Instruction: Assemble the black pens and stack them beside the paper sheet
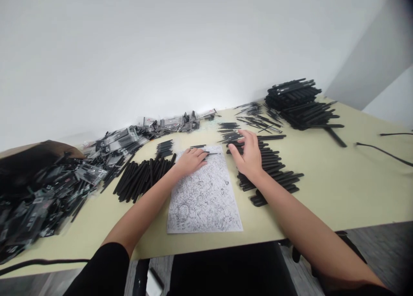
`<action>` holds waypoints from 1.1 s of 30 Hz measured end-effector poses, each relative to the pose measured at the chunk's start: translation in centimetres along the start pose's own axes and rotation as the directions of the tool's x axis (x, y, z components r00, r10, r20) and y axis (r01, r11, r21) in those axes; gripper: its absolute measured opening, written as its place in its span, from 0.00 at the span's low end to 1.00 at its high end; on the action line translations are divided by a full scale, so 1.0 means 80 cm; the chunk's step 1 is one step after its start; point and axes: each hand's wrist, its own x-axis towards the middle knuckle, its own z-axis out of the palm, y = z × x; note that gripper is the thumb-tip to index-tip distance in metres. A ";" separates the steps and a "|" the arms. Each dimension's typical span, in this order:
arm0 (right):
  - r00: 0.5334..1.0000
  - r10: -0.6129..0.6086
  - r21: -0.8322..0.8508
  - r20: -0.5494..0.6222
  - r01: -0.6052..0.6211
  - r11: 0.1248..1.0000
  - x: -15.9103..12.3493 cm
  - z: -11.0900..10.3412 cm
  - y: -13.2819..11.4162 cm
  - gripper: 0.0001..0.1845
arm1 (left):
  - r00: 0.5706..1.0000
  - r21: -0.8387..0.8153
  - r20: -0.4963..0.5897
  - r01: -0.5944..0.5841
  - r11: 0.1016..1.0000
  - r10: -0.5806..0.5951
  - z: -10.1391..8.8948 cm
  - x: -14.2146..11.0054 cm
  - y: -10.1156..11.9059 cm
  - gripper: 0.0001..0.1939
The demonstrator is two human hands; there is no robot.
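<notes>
My left hand (191, 161) rests over the upper part of a sheet of paper (206, 201) covered in dense dark scribbles. A thin dark pen refill (214, 153) sticks out to the right from under its closed fingertips. My right hand (249, 156) is above the left end of a row of black pens (272, 162), thumb and fingers apart, holding nothing that I can see. Beyond its fingertips lie bundles of thin refills (229, 126). Left of the paper, close to my left forearm, is another pile of black pens (138, 180).
Packaged pens in clear sleeves (109, 145) heap along the left and back, by a brown bag (48, 147). A tall stack of black pens (293, 94) stands at the back right. Black cables (383, 152) lie at the right on the pale yellow table (338, 188).
</notes>
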 end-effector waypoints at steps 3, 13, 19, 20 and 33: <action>0.999 0.029 -0.003 0.032 -0.029 1.000 -0.001 0.001 -0.001 0.28 | 1.000 0.031 0.005 0.014 0.999 -0.014 0.000 0.001 -0.011 0.24; 0.998 0.059 -0.009 0.025 -0.059 0.998 0.001 0.000 -0.001 0.28 | 0.988 0.101 0.017 0.154 0.983 -0.156 0.002 -0.001 -0.026 0.36; 0.997 0.074 -0.009 0.038 -0.074 0.997 -0.001 0.001 -0.001 0.29 | 0.997 0.048 0.054 0.046 0.998 -0.049 0.012 0.013 -0.037 0.34; 0.996 0.075 -0.008 0.038 -0.075 0.997 -0.001 0.001 -0.001 0.28 | 0.998 0.037 0.059 0.033 0.999 -0.035 0.013 0.015 -0.038 0.33; 0.996 0.073 0.005 0.049 -0.073 0.997 0.000 0.002 -0.002 0.28 | 0.991 0.009 0.106 0.079 0.997 -0.079 0.010 0.035 -0.042 0.28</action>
